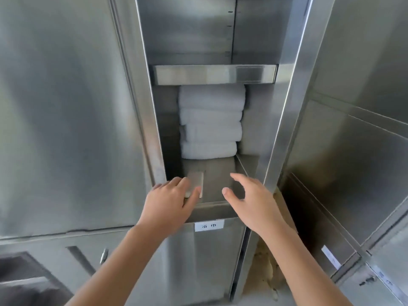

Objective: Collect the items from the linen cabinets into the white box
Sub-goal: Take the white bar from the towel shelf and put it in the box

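From the head camera, your target is the stack of folded white towels (210, 122), four of them piled at the back of the open steel cabinet (293, 85), at twelve o'clock from your hands and directly under the upper shelf (214, 74). The white box is not in view.

Your left hand (171, 199) sits at seven o'clock from the stack, fingers loosely spread over the front lip of the compartment floor (217, 180) and over a small flat metal plate (195, 181) lying there; whether it has any real hold on that plate cannot be told. Your right hand (249, 198) is at five o'clock from the stack, open, thumb apart from curved fingers, holding nothing.

Expect the towels to be soft, light and floppy; a pinch on one edge would likely let the folds open. Better to slide one palm under the bottom towel at six o'clock and press the other on top, or clamp the rounded sides at three and nine o'clock. The top towel sits tight beneath the shelf, so draw the pile out level.

A white label (209, 225) marks the panel below.
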